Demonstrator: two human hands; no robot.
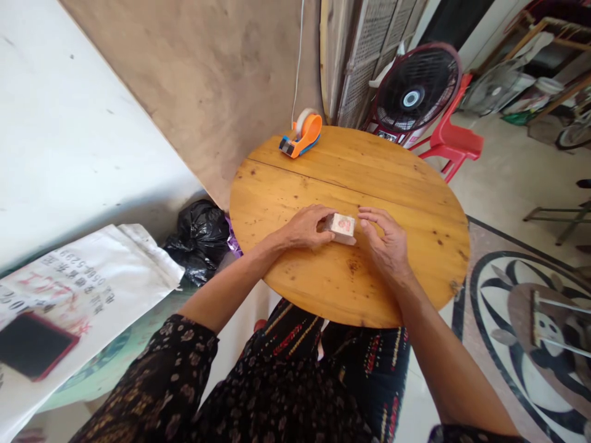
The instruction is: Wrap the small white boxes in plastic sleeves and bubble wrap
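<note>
A small pale box with a red print on top lies on the round wooden table, near its middle. My left hand is curled against the box's left side, fingers closed around its end. My right hand rests on the table just right of the box, its fingertips touching the box's right edge, fingers bent and pressed toward it. An orange tape dispenser with a roll of tape stands at the table's far left edge, well away from both hands.
A black-and-red floor fan stands behind the table beside a red plastic chair. A black bag lies on the floor at the left. A white printed sack and a dark phone-like slab lie nearer left.
</note>
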